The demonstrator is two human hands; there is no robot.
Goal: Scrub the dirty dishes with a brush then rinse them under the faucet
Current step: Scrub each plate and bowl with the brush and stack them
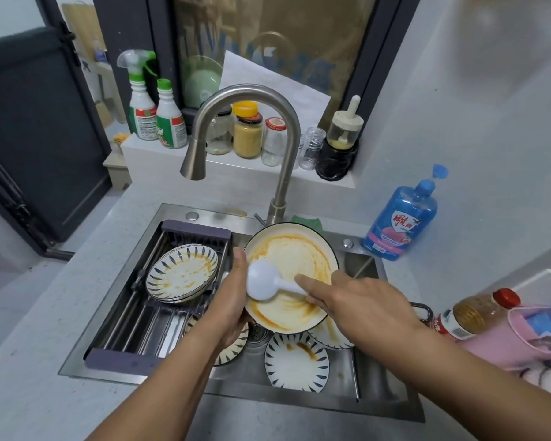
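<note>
1. Here, the left hand grips the cream plate by its left rim, tilted above the sink.
2. The right hand is closed around the white brush, whose head presses on the orange-smeared plate face.
3. Beneath that plate, patterned dishes lie in the sink; behind it rises the faucet.
4. Left of it, stacked dishes rest on the rack.

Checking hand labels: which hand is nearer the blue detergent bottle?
Right. The right hand, gripping the white scrubbing brush, sits below-left of the blue detergent bottle; the left hand is farther left, holding the stained plate.
</note>
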